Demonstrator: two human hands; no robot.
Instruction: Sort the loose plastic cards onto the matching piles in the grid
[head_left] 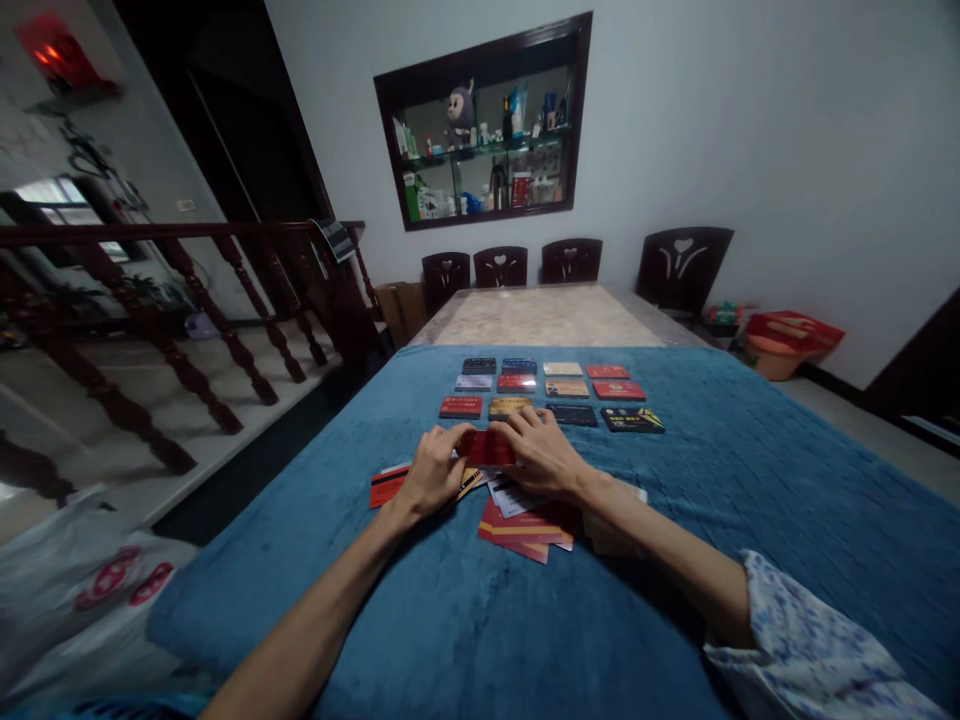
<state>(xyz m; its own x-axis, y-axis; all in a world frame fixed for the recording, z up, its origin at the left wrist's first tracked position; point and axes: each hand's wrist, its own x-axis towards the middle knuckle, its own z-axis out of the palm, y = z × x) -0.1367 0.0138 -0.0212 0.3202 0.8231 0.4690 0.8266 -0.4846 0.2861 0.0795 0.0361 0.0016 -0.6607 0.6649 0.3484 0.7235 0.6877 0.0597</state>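
Between my two hands, a dark red card [486, 448] is gripped by its ends; whether it is one card or a small stack I cannot tell. My left hand [435, 465] pinches its left end, and my right hand [541, 455] holds the right end, fingers closed. Beneath and around them lie loose cards: an orange-red card [388, 486] by my left wrist, white cards [514, 497] and red-and-gold cards [521, 527] under my right hand. Beyond, neat card stacks stand in rows, among them a red stack [460, 407], a gold stack [510, 406] and a black VIP stack [632, 420].
A blue cloth [300, 560] covers the near part of the table; bare marble tabletop [547, 315] shows at the far end. Dark chairs [501, 268] stand behind it. A wooden railing [187, 300] and white plastic bags [90, 590] are at left.
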